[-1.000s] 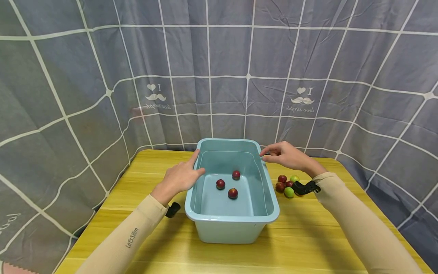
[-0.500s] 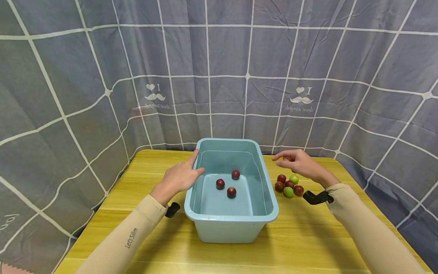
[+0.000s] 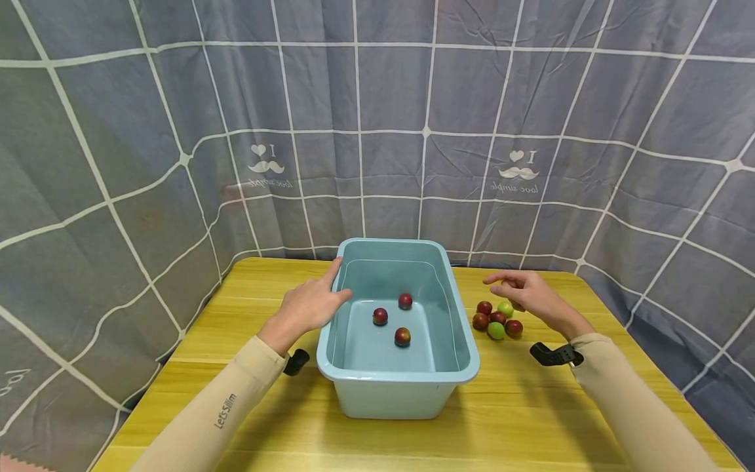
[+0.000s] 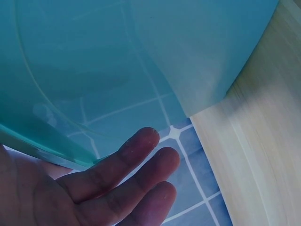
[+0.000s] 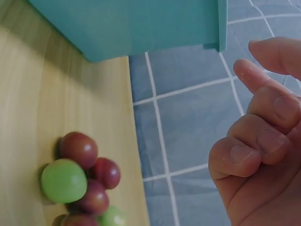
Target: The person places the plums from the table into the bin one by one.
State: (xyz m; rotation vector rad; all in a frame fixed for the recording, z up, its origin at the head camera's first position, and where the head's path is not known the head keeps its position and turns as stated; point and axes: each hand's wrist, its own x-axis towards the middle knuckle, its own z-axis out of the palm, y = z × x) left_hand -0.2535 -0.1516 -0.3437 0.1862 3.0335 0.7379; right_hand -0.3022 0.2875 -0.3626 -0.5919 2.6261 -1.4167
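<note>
A light blue plastic basin (image 3: 407,377) stands mid-table with three dark red plums (image 3: 380,316) apart on its floor. My left hand (image 3: 309,305) rests at its left rim, index finger pointing along the edge and thumb reaching over it. In the left wrist view, the other fingers (image 4: 146,176) hang loosely outside the wall. My right hand (image 3: 533,296) hovers over the far side of a fruit pile, holding nothing. The right wrist view shows its thumb and index finger apart, the others curled. Several red plums (image 3: 514,328) and two green fruits (image 3: 496,330) form that pile.
The yellow wooden table (image 3: 265,275) ends in front of a grey curtain (image 3: 389,164) with white grid lines, which hangs behind and on both sides. Black wrist straps (image 3: 554,354) sit at the cuffs of both beige sleeves (image 3: 637,393).
My right hand has moved from the basin's right rim rightward and lower, toward the fruit pile. The nearest plum in the basin has shifted slightly. My left hand keeps its place.
</note>
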